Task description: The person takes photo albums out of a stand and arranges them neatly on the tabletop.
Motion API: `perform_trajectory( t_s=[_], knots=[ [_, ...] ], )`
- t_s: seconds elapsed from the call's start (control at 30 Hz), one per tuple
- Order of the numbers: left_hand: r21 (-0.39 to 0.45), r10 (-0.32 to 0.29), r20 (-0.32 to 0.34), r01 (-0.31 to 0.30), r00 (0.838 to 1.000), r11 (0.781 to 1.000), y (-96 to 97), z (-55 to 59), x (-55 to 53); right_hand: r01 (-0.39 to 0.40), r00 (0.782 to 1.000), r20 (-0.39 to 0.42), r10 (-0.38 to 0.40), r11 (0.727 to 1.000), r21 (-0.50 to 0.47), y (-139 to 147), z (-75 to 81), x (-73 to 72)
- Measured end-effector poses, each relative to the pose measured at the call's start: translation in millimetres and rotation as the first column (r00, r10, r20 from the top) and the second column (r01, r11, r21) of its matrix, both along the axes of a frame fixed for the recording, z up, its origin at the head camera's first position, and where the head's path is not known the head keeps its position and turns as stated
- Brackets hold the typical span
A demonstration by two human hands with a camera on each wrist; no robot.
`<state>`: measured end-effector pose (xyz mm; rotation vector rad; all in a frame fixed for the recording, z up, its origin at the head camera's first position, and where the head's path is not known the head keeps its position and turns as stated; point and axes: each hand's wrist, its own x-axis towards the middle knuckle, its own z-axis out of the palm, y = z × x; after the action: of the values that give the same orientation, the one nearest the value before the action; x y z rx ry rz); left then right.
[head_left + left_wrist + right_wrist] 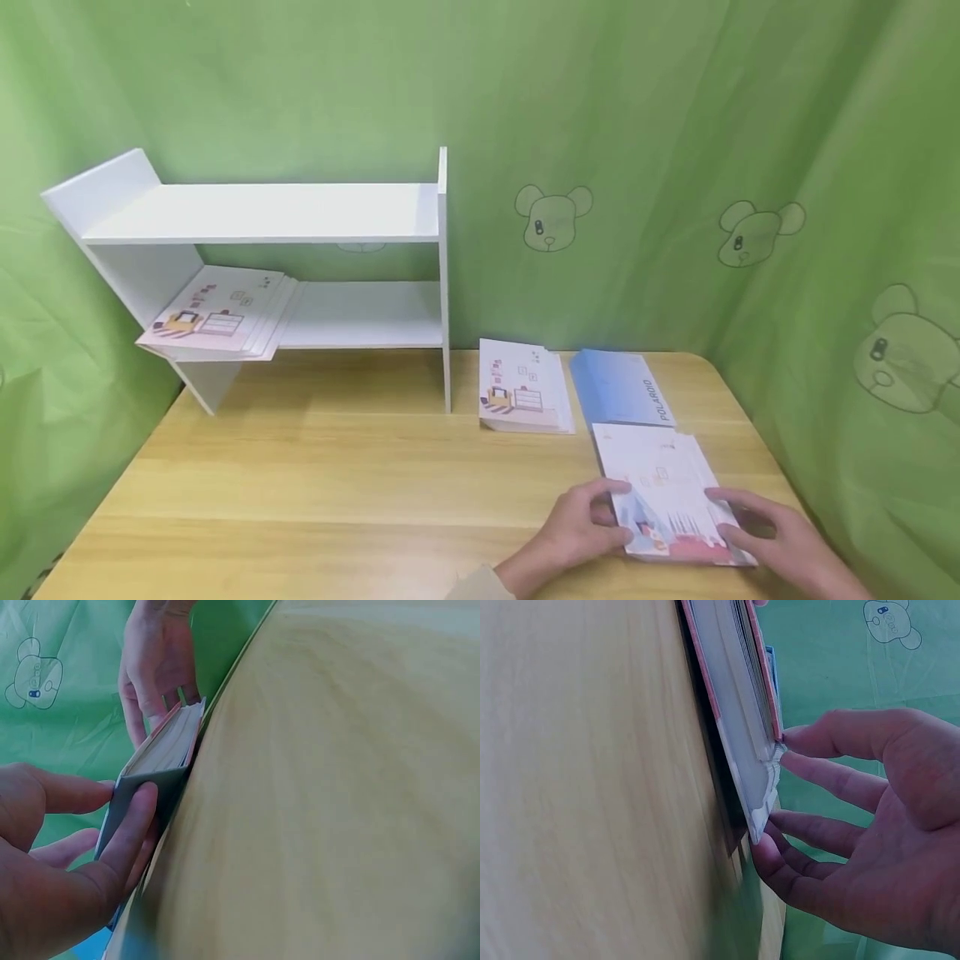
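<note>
A photo album [660,492] with a pale cover, printed in pink and blue at its lower end, lies at the table's right side. My left hand [581,525] grips its left edge; in the left wrist view, those fingers [135,825] press against the grey-blue spine. On the opposite edge, my right hand [776,533] holds the album. The right wrist view shows its fingertips [769,855] around a lower corner, beside the page edges. Undersides of both hands are hidden in the head view.
Behind the held album lies a blue album [618,387] marked POLAROID. Left of it is a white illustrated album [525,387]. A white two-tier shelf [262,212] stands at the back left, with a similar illustrated item [217,312] jutting from its lower board. Green curtains surround the wooden table [337,483].
</note>
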<state>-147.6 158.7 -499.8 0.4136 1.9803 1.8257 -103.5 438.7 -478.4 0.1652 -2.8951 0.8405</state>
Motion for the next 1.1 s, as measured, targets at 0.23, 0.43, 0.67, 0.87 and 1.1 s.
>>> perform_trajectory(
  t_s=[0.23,0.43,0.67,0.87,1.1],
  knots=[
    [-0.01,-0.017,-0.044,0.017,0.999,1.0,2.4,3.2,0.1,0.014,0.999,0.046,-0.015,1.0,0.028,2.4,0.5,-0.3],
    [-0.021,-0.03,-0.055,0.029,0.998,0.999,2.9,2.3,0.0,-0.004,0.999,0.037,0.003,0.999,0.036,4.3,-2.6,-2.1],
    [-0.025,-0.028,-0.048,0.027,0.998,0.999,2.1,1.6,-1.3,-0.012,0.999,0.038,0.01,0.999,0.036,4.1,-5.1,-6.0],
    [-0.065,-0.039,-0.076,0.034,0.996,0.997,0.9,3.6,-1.2,0.011,0.993,0.114,-0.016,0.999,0.043,3.1,-1.9,-5.8],
    [-0.101,-0.053,-0.074,0.045,0.996,0.994,-5.7,5.1,-0.3,0.027,0.974,0.224,-0.04,0.998,0.057,0.9,4.1,-9.8]
  ],
)
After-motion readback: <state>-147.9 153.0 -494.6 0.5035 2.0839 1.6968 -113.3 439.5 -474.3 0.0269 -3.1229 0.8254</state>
